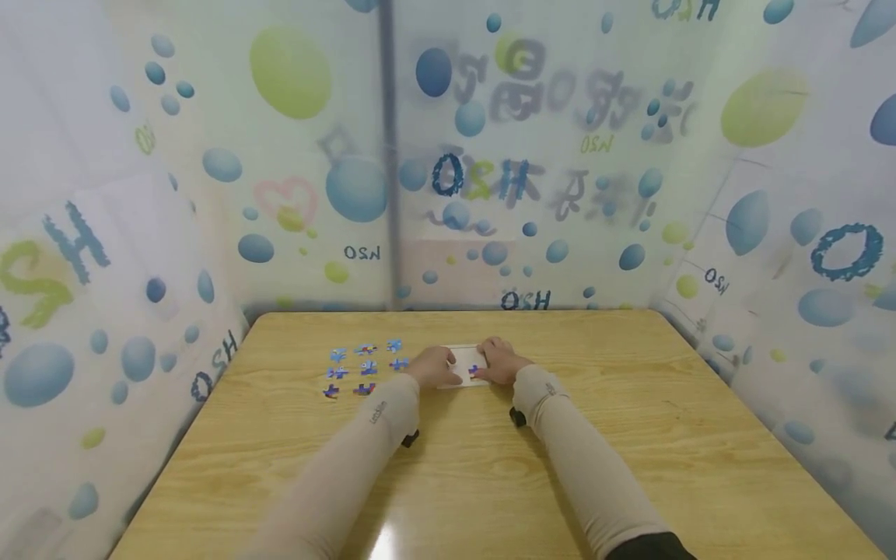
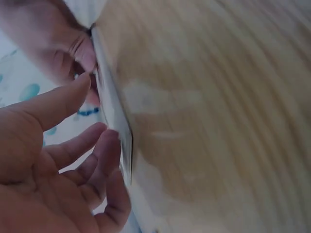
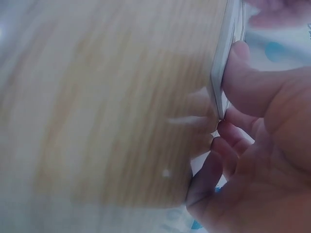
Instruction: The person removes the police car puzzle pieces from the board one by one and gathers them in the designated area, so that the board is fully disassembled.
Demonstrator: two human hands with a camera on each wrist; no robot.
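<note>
A flat white board (image 1: 462, 354) lies on the wooden table, with one small purple and blue jigsaw piece (image 1: 473, 372) at its right part. My left hand (image 1: 431, 367) is at the board's left side, thumb and fingers apart. In the left wrist view its fingertips (image 2: 112, 138) are close to the board's edge; contact is hard to tell. Over the board's right end rests my right hand (image 1: 501, 362), its thumb beside the piece. The right wrist view shows that thumb (image 3: 238, 56) on the board and the other fingers bent near its edge. No held piece shows in either hand.
Several loose jigsaw pieces (image 1: 367, 368) lie in rows left of the board, some close to my left hand. The wooden table (image 1: 630, 435) extends to both sides and toward me. Patterned curtains (image 1: 560, 225) stand behind the table and along both sides.
</note>
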